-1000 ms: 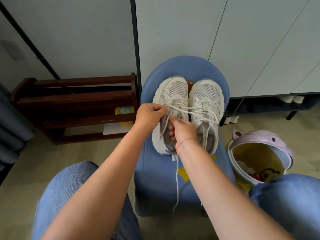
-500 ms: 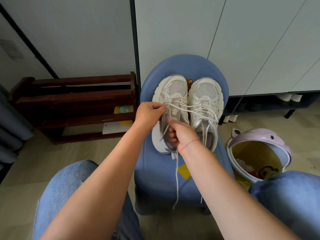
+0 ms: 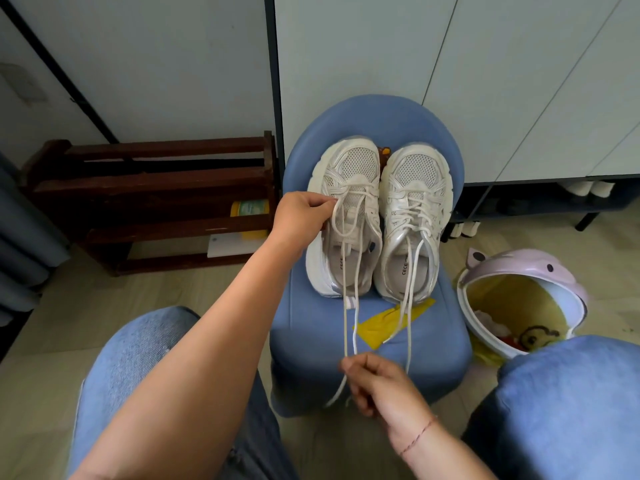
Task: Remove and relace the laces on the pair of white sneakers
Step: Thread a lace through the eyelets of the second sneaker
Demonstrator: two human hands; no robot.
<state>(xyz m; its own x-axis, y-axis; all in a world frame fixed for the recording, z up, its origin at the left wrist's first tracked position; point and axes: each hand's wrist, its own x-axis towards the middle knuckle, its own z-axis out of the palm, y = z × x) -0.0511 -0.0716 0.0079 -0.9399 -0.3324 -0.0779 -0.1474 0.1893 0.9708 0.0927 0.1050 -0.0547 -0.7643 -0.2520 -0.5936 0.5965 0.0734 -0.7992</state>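
Two white sneakers stand side by side, toes away from me, on a blue chair point(image 3: 374, 341). The left sneaker point(image 3: 346, 216) has its lace point(image 3: 346, 306) loosened, with two strands running down over the seat. My left hand point(image 3: 301, 216) pinches the lace at the shoe's upper left eyelets. My right hand point(image 3: 377, 382) holds the two strands near the chair's front edge, close to me. The right sneaker point(image 3: 414, 216) is still laced, and its lace ends hang down over the seat.
A dark wooden shoe rack point(image 3: 149, 202) stands on the floor to the left. A pink and white bin point(image 3: 523, 299) with yellow lining sits at the right. White cabinet doors point(image 3: 450, 64) rise behind the chair. My jeans-clad knees point(image 3: 138, 358) frame the bottom.
My right hand has pulled back from the left sneaker toward me, drawing the lace strands out long. My left hand has stayed at the shoe's eyelets.
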